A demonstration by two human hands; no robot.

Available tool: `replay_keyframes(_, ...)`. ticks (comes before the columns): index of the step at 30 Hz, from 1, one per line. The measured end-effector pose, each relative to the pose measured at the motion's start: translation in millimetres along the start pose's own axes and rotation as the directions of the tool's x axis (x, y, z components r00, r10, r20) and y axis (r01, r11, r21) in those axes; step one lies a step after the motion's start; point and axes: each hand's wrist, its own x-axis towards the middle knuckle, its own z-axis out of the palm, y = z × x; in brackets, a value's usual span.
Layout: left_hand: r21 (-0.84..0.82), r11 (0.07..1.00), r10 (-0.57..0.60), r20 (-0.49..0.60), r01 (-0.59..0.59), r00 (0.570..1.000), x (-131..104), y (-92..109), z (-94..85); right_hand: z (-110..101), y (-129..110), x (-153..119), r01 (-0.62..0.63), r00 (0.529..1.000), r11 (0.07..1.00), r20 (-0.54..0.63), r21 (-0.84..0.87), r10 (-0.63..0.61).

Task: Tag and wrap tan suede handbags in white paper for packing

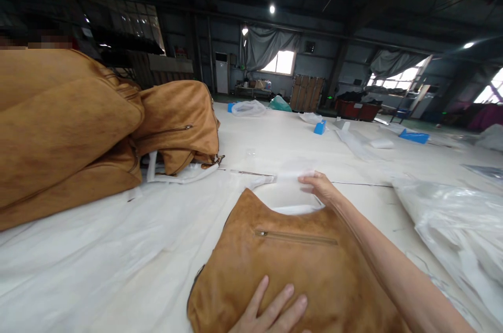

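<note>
A tan suede-like handbag [291,265] lies in front of me with its zipped pocket facing up. My left hand [273,312] rests flat on its lower part, fingers spread. Beyond the bag's top edge, my right hand [318,185] pinches a thin white wrapping sheet [293,173], which is slightly blurred. White wrapping [261,181] also covers a stretch of the strap at the bag's upper left corner. The rest of the strap is hard to make out. My right forearm hides part of the bag's right side.
More tan bags [66,133] are heaped on the left of the white table [251,133]. Clear plastic bags [459,228] lie at the right. Farther back are blue pieces [414,136], white scraps [353,144] and a green plastic bag [280,103].
</note>
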Motion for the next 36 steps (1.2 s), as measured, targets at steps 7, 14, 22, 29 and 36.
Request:
replay_keyframes(7,-0.264,0.958,-0.053,0.206,0.108,0.977,5.5,5.0,-27.6,-4.7,-12.6,-118.4,0.222,0.972,0.931,0.137,-0.290,-0.189)
replay_keyframes(14,-0.325,0.925,-0.120,0.245,0.198,0.962,13.3,2.4,-40.4,1.3,13.5,-189.8,0.643,0.756,0.541,0.565,-0.542,-0.331)
replay_keyframes(22,-0.324,0.915,-0.232,0.070,0.242,0.970,2.9,10.3,-32.1,11.8,10.3,-199.3,0.614,0.766,0.469,0.622,-0.635,-0.161)
replay_keyframes(29,-0.389,0.874,-0.362,-0.123,0.291,0.924,-2.3,11.6,-31.7,11.7,10.8,-200.9,0.611,0.752,0.496,0.648,-0.617,-0.119)
replay_keyframes(36,-0.420,0.896,-0.105,0.117,0.145,0.988,1.2,3.4,-34.9,13.8,10.4,-198.2,0.587,0.771,0.493,0.630,-0.642,-0.097)
